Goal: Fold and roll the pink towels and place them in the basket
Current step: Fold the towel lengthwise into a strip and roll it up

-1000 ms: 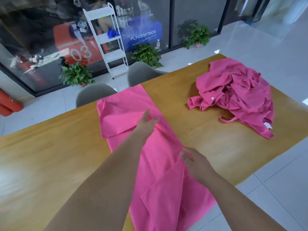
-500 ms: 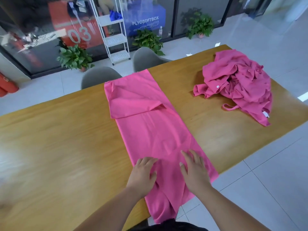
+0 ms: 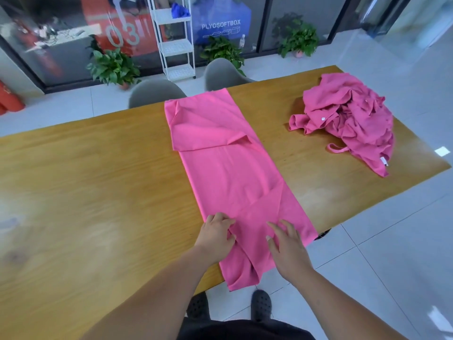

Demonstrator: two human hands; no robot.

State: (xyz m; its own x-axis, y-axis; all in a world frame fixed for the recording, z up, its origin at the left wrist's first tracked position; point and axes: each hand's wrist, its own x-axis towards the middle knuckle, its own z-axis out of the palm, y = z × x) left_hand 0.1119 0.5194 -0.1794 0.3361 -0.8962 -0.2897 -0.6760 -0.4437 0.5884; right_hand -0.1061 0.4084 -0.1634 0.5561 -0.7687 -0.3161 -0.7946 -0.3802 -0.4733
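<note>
A pink towel (image 3: 228, 168), folded into a long strip, lies across the wooden table (image 3: 98, 192). Its far end has a flap turned over, and its near end hangs over the table's front edge. My left hand (image 3: 215, 238) is at the strip's left edge near the front, fingers and thumb curled on a fold of the fabric. My right hand (image 3: 286, 244) rests flat on the towel with fingers spread, a little right of the left hand. A crumpled heap of pink towels (image 3: 348, 119) sits at the table's far right. No basket is in view.
Two grey chairs (image 3: 154, 92) stand behind the table's far edge. Beyond them are a white shelf rack (image 3: 176, 45) and potted plants (image 3: 112, 67) against a glass wall. Tiled floor lies to the right, and my feet show below the front edge.
Both hands have come back from the towel's middle to its near end. The lifted fabric now lies flat in a strip. My left fingers have curled onto the edge.
</note>
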